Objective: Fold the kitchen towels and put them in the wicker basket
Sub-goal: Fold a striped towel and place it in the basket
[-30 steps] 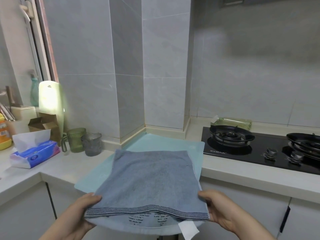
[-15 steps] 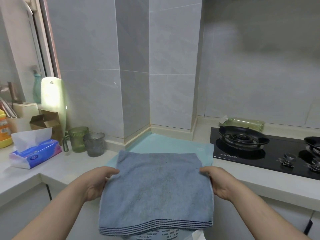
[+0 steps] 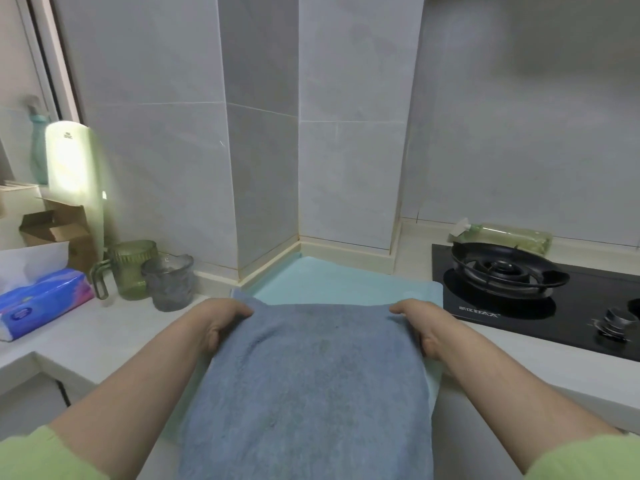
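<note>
On the corner counter, over a teal towel point(image 3: 332, 278), lay the blue towel point(image 3: 311, 386). The left hand point(image 3: 221, 323) and right hand point(image 3: 420, 329) pinched its far corners, fingers curled, probably to square the fold. No wicker basket showed.

Top towel point(image 3: 311, 393): plain dusty blue-grey terry, centre near; no stripe or print shows.
Lower towel point(image 3: 332, 282): plain pale aqua, showing past the far and right edges of the blue-grey one.
Sleeves point(image 3: 38, 457): plain light yellow-green, at both near corners.
Tissue pack point(image 3: 45, 301): bright blue wrapper with a pink-purple patch and a white tissue on top, left.
Mug point(image 3: 133, 268): translucent olive green, vertically ribbed.
Cup point(image 3: 169, 282): smoky grey glass with a mottled texture.
Cardboard box point(image 3: 55, 230): plain brown.
Upright panel point(image 3: 72, 168): pale green, lit almost white.
Hob point(image 3: 554, 317): glossy black with small white lettering, right.
Wall tiles point(image 3: 156, 168): pale grey.
Worktop point(image 3: 104, 334): off-white.
</note>
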`<state>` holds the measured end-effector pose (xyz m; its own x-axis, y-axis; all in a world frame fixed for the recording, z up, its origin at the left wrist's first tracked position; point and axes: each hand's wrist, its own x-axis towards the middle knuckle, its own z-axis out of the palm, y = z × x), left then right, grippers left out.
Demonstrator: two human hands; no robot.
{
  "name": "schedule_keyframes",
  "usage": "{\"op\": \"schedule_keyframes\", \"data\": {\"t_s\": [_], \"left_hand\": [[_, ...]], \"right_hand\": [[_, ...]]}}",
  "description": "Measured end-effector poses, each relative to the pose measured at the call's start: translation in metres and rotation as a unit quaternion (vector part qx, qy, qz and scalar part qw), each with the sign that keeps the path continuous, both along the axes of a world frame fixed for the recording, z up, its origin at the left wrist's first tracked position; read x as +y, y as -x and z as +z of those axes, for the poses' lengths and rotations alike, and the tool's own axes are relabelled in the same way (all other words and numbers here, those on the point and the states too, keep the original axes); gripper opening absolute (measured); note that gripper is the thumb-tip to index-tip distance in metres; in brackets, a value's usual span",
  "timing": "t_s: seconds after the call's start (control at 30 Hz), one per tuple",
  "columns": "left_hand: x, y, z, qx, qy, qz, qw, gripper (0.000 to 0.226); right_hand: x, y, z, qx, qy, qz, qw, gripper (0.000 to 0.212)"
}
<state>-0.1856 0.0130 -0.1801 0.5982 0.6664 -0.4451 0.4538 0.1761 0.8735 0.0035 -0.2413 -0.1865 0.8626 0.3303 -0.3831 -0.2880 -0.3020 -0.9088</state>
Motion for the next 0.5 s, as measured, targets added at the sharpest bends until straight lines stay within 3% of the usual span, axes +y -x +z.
{"op": "schedule_keyframes", "data": {"t_s": [0.17,0.33,0.43,0.5], "left_hand": [[0.007,-0.026,-0.001,-0.072,-0.054,0.054,0.994,0.006],[0.025,-0.061,0.000,-0.143,-0.122,0.081,0.979,0.022],[0.025,-0.081,-0.006,-0.130,-0.246,0.061,0.959,0.018],[0.021,-0.091,-0.013,-0.091,-0.371,0.028,0.924,0.014]], "right_hand": [[0.015,-0.026,-0.002,-0.074,0.061,-0.032,0.995,0.018],[0.026,-0.056,-0.001,-0.140,0.050,-0.056,0.987,0.016],[0.033,-0.071,-0.006,-0.171,0.048,-0.059,0.982,0.018],[0.037,-0.081,-0.011,-0.182,0.047,-0.073,0.979,0.023]]}}
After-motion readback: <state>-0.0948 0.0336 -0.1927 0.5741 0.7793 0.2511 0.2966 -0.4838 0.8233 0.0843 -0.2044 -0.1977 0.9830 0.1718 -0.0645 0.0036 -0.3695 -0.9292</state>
